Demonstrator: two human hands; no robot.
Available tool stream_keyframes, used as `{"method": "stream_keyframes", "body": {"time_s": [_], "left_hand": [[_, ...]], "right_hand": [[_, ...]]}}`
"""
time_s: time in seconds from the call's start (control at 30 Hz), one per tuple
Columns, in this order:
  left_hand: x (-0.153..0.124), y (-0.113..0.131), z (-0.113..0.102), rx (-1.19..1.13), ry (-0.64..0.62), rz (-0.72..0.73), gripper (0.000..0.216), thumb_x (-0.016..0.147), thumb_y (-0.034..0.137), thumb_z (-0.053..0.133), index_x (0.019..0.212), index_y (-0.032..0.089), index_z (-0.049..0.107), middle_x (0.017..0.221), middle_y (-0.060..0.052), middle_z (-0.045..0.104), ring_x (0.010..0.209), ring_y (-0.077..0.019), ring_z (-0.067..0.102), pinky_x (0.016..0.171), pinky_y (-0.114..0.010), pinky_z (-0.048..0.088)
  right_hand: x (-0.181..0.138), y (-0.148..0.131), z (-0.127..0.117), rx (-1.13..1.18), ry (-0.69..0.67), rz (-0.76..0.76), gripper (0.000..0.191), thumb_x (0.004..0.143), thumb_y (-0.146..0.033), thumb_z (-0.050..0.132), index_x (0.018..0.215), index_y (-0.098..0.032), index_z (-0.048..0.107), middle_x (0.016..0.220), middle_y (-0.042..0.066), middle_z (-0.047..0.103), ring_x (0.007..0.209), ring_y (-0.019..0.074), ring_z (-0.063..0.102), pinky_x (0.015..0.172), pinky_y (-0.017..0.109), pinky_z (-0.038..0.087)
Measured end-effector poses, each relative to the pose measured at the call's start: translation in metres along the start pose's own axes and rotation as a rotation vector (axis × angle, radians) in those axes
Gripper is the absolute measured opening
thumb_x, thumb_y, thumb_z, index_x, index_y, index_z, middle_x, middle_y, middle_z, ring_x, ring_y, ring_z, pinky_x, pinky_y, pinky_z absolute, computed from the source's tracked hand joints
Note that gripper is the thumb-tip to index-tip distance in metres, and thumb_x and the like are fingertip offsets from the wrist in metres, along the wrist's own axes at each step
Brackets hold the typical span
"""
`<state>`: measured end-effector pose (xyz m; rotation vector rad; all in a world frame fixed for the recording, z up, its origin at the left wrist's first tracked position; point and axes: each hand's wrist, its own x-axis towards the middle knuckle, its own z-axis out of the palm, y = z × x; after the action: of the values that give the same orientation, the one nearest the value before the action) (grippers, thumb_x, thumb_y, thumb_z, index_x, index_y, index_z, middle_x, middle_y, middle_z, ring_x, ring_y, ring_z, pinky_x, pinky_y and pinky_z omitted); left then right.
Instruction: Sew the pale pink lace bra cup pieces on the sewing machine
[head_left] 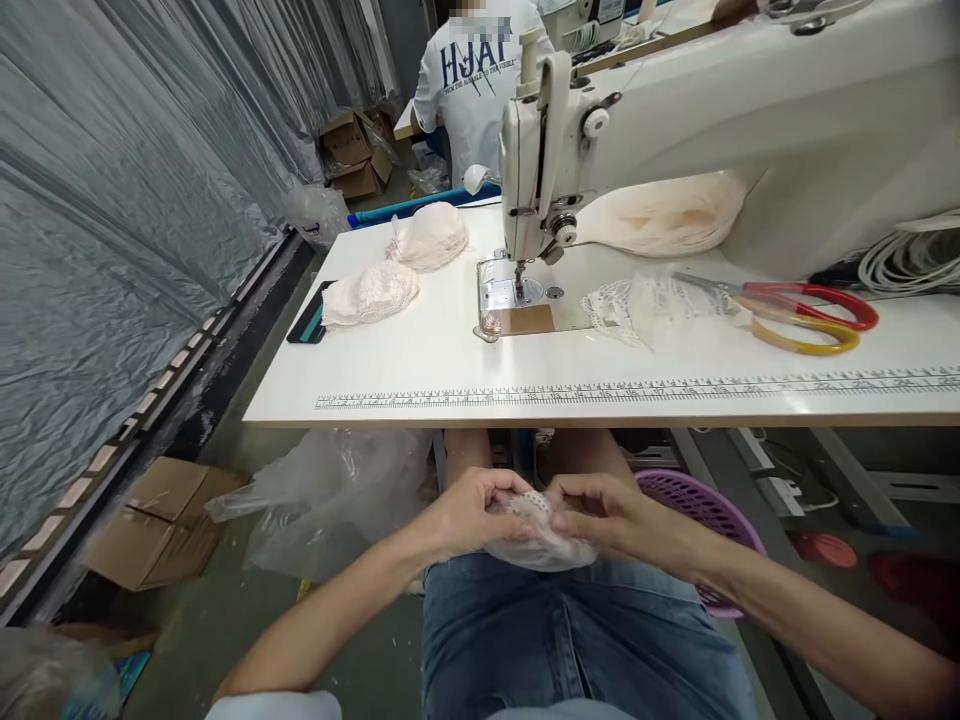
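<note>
In my lap, over my jeans, I hold a small pale lace piece (538, 535) with both hands. My left hand (472, 510) pinches its left edge with curled fingers. My right hand (607, 515) grips its right side, fingers closed on the lace. Both hands sit below the front edge of the white sewing table (420, 360). On the table, the white sewing machine (555, 160) stands with its needle over the metal plate (510, 300).
Two stacks of lace cups (371, 293) (431, 235) lie at the table's left. Loose lace (637, 305) and red-and-yellow scissors (802, 312) lie right of the needle. A purple basket (705, 510) sits beside my right knee. Plastic bags and cardboard boxes (161, 520) are on the floor. A person in a white shirt (472, 80) stands beyond.
</note>
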<state>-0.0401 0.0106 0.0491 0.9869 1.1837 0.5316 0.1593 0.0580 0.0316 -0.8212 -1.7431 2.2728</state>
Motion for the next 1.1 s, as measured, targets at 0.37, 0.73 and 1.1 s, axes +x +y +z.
{"method": "stream_keyframes", "body": {"time_s": [0.37, 0.73, 1.1], "left_hand": [[0.001, -0.005, -0.004, 0.184, 0.025, 0.074, 0.037, 0.063, 0.017, 0.072, 0.1, 0.014, 0.065, 0.084, -0.004, 0.065, 0.075, -0.015, 0.057, 0.066, -0.023, 0.042], [0.0, -0.012, 0.002, 0.211, 0.077, 0.058, 0.03, 0.066, 0.038, 0.073, 0.085, 0.014, 0.068, 0.072, -0.001, 0.06, 0.065, -0.0115, 0.049, 0.058, -0.021, 0.035], [0.0, -0.009, 0.01, 0.098, 0.122, 0.072, 0.019, 0.068, 0.031, 0.07, 0.073, 0.013, 0.069, 0.07, -0.001, 0.058, 0.064, -0.0102, 0.048, 0.057, -0.02, 0.034]], "right_hand": [[0.002, 0.008, -0.001, -0.067, 0.049, 0.011, 0.038, 0.076, -0.054, 0.06, 0.074, -0.017, 0.055, 0.064, -0.003, 0.042, 0.058, 0.0094, 0.035, 0.05, 0.023, 0.025], [-0.002, 0.007, 0.003, -0.195, 0.127, -0.003, 0.04, 0.076, -0.056, 0.059, 0.067, -0.018, 0.053, 0.062, -0.004, 0.039, 0.057, 0.0097, 0.035, 0.051, 0.024, 0.027], [-0.001, 0.007, 0.004, -0.237, 0.15, 0.007, 0.042, 0.077, -0.059, 0.056, 0.065, -0.019, 0.05, 0.062, -0.003, 0.037, 0.058, 0.0106, 0.035, 0.052, 0.025, 0.027]]}}
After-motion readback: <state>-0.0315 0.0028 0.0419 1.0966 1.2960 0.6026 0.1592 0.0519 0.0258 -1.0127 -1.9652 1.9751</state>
